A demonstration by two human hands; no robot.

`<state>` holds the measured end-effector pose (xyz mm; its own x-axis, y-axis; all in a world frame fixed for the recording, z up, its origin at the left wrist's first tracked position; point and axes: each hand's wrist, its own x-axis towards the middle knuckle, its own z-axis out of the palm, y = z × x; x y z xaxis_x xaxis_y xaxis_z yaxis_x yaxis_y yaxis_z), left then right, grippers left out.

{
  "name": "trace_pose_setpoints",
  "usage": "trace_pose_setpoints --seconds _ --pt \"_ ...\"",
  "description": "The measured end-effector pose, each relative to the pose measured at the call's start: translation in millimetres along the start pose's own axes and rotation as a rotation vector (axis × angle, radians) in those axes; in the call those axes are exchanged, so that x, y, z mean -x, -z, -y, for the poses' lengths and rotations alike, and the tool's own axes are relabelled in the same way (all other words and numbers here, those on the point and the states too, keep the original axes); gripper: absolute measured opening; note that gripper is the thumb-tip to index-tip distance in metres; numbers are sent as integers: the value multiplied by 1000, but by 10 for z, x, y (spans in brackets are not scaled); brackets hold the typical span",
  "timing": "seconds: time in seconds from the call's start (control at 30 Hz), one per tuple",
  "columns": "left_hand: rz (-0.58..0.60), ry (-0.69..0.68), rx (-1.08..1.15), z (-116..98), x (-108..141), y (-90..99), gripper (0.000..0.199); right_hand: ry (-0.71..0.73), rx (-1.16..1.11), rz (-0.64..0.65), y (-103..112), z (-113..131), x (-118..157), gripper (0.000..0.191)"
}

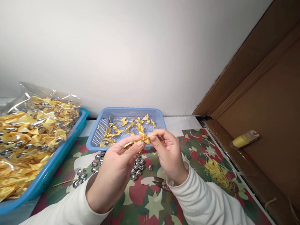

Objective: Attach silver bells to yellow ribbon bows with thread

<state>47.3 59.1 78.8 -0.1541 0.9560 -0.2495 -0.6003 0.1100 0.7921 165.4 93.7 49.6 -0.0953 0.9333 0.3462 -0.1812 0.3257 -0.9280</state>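
Between both hands, above the near edge of a blue mesh basket (91,140), is a small yellow ribbon bow (144,137). My left hand (121,159) pinches its left side, and a thin gold loop runs back along the fingers. With thumb and forefinger closed, my right hand (166,152) grips the bow's right end. Several similar gold ribbon bows (130,126) lie scattered in the basket behind. Below the hands, silver bells (137,167) sit loose on the patterned cloth (142,196). Partly hidden by the right wrist is a pair of snips (159,183).
At left, a larger blue basket (35,190) holds yellow bows, with a clear plastic bag (30,123) of bows and silver bells on top. Yellow thread (219,174) lies tangled at right. A yellow-labelled bottle (244,139) rests by the brown cardboard wall (278,88).
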Motion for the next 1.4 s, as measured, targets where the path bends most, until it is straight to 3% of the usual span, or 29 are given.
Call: trace_pose_setpoints --seconds 0.9,1.4 --pt "-25 24 -16 -25 24 -23 24 28 56 41 44 19 -23 19" --pt "8 16 0 0 -2 -5 22 12 74 -23 -18 5 34 21"
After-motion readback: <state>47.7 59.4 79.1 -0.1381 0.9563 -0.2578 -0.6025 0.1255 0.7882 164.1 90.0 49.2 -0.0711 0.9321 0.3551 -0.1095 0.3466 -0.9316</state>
